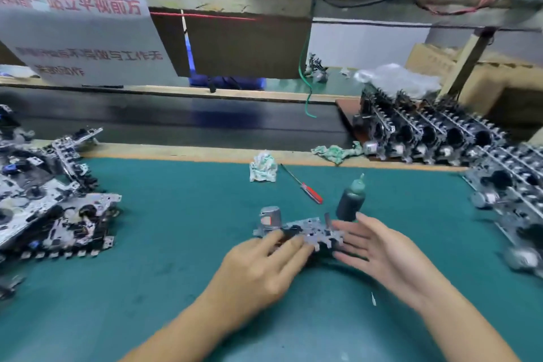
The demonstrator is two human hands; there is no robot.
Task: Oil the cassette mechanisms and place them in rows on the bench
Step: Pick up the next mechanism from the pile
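Basically left hand (264, 264) lay flat-fingered on mechanism (305, 232) at lower centre; right hand (373, 247) open, empty; best grab oil bottle (351, 200) next.

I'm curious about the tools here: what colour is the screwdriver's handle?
Red, on the screwdriver lying on the green mat; the head view shows it.

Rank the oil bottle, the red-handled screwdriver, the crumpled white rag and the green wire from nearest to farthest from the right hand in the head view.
1. Oil bottle: standing just beyond the right hand, at its fingertips.
2. Red-handled screwdriver: lying on the mat behind and left of the bottle.
3. Crumpled white rag: farther left, near the mat's back edge.
4. Green wire: hanging past the dark belt at the back.
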